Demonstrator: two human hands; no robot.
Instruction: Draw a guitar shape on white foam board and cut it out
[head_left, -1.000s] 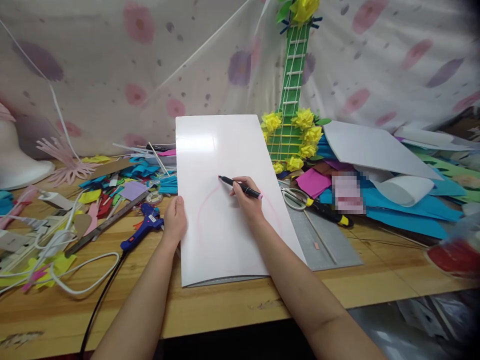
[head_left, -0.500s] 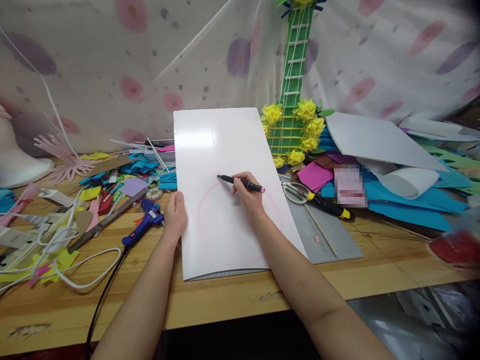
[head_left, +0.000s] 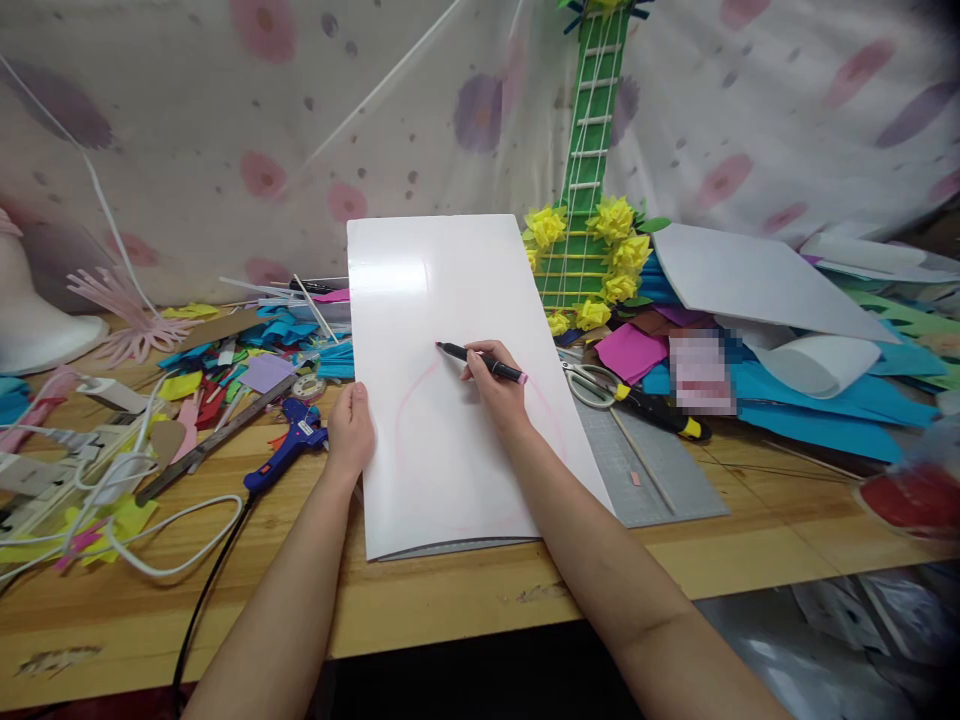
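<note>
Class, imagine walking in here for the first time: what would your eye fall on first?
Probably the big white board in the centre, with faint pink lines on it, the left hand at its left edge and the right hand holding a black marker over it. Behind it, to the right, rises a green guitar-shaped piece with yellow flowers.

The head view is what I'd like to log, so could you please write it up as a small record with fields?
Right hand: holds a black marker
Marker tip: over the white board; contact unclear
Left hand: at the board's left edge, fingers mostly hidden
Marks on board: faint pink curved lines
Left of board: blue glue gun, paper scraps
Right of board: scissors, grey mat, blue sheets
Behind: green stringed piece with yellow flowers
Surface: wooden table
</note>
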